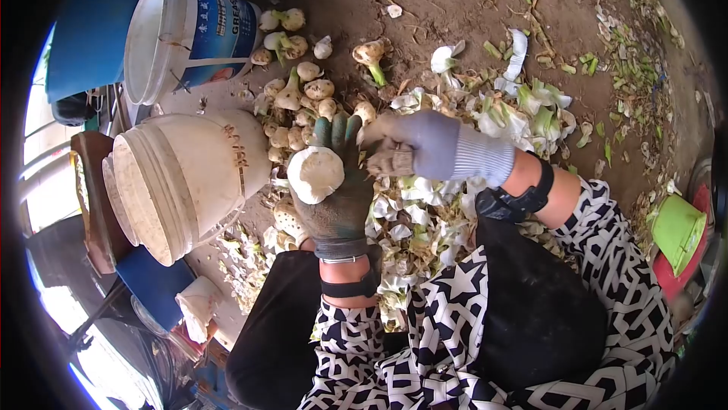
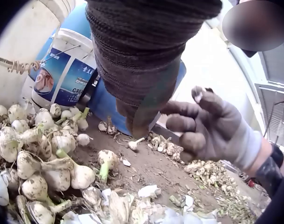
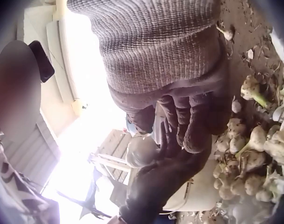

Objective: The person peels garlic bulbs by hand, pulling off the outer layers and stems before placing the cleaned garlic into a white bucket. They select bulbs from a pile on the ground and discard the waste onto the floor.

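Note:
My left hand (image 1: 334, 201), in a dark, soiled glove, holds a pale garlic bulb (image 1: 315, 175) at its thumb side. Several of its fingers point forward, and the bulb hides the thumb. The right wrist view also shows this bulb (image 3: 142, 151) against the dark glove. My right hand (image 1: 417, 141), in a grey knit glove, is beside the left fingertips, its fingers blurred in the head view. From the left wrist, the right hand (image 2: 212, 128) has loosely bent fingers, with a small white spot at one fingertip. Beyond the hands lie unpeeled garlic bulbs (image 1: 318, 89).
White and green peelings (image 1: 417, 217) cover the ground below my hands. At the left, a white bucket (image 1: 205, 164) and a blue-labelled bucket (image 1: 220, 27) lie tipped. A green bowl (image 1: 677, 234) is at the far right. Trimmed stems (image 1: 618, 92) litter the ground at the upper right.

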A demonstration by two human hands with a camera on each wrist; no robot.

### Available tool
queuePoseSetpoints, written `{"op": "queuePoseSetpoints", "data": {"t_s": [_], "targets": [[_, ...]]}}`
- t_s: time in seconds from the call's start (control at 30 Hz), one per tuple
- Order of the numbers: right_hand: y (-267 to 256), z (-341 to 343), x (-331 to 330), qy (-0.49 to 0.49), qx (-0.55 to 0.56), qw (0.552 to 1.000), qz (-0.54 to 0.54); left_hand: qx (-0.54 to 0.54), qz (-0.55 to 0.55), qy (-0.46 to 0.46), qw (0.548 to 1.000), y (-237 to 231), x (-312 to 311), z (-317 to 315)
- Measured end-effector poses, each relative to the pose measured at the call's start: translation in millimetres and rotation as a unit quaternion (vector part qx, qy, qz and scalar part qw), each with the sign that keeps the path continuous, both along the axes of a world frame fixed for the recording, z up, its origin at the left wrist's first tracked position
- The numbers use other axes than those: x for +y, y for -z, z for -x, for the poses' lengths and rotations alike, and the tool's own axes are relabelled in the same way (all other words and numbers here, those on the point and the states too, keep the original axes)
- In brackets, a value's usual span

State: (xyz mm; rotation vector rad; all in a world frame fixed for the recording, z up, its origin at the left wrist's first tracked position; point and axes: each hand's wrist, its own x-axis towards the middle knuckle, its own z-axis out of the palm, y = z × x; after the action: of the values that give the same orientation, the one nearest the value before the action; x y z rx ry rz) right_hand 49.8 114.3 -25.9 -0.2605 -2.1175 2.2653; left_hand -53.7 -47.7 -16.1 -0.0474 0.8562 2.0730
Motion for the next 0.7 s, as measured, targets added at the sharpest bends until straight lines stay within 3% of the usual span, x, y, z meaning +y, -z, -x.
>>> {"op": "queuePoseSetpoints", "data": {"t_s": [0.07, 0.13, 0.17, 0.2, 0.27, 0.33, 0.4, 0.43, 0.47, 0.53, 0.6, 0.63, 0.67, 0.7], "targets": [[-4, 11, -8, -0.016, 0.014, 0.99, -0.141, 0.099, 0.077, 0.029, 0.992, 5, -2, -3], [-1, 14, -16, -0.029, 0.012, 0.989, -0.148, 0.195, 0.151, 0.054, 0.968, 6, -3, -4], [5, 13, -20, -0.044, 0.021, 0.99, -0.135, -0.057, 0.003, -0.019, 0.998, 3, -4, 2], [3, 11, -20, -0.057, 0.027, 0.99, -0.125, -0.058, -0.007, -0.018, 0.998, 2, -5, 7], [1, 9, -15, -0.103, -0.056, 0.937, -0.33, -0.108, 0.033, -0.046, 0.993, 1, -9, 15], [26, 11, -3, -0.058, -0.044, 0.898, -0.434, -0.149, 0.047, -0.062, 0.986, -2, -15, 25], [41, 33, 19, -0.078, -0.174, 0.84, -0.508, -0.147, 0.057, -0.059, 0.986, -8, -23, 36], [49, 42, 28, -0.06, -0.179, 0.789, -0.584, -0.141, 0.076, -0.073, 0.984, -11, -26, 41], [46, 61, 39, -0.064, -0.213, 0.766, -0.603, -0.136, 0.073, -0.076, 0.985, -18, -28, 47], [66, 97, 54, -0.083, -0.171, 0.731, -0.655, -0.11, 0.045, -0.062, 0.991, -38, -36, 66], [95, 120, 60, -0.083, -0.127, 0.709, -0.689, -0.057, -0.08, -0.056, 0.994, -67, -53, 106], [109, 133, 61, -0.12, -0.151, 0.698, -0.689, 0.022, -0.143, -0.1, 0.985, -83, -63, 122], [112, 140, 65, -0.161, -0.175, 0.698, -0.676, 0.013, -0.155, -0.179, 0.971, -105, -72, 140], [117, 145, 65, -0.132, -0.181, 0.708, -0.67, 0.013, -0.182, -0.202, 0.962, -118, -79, 144]]}}
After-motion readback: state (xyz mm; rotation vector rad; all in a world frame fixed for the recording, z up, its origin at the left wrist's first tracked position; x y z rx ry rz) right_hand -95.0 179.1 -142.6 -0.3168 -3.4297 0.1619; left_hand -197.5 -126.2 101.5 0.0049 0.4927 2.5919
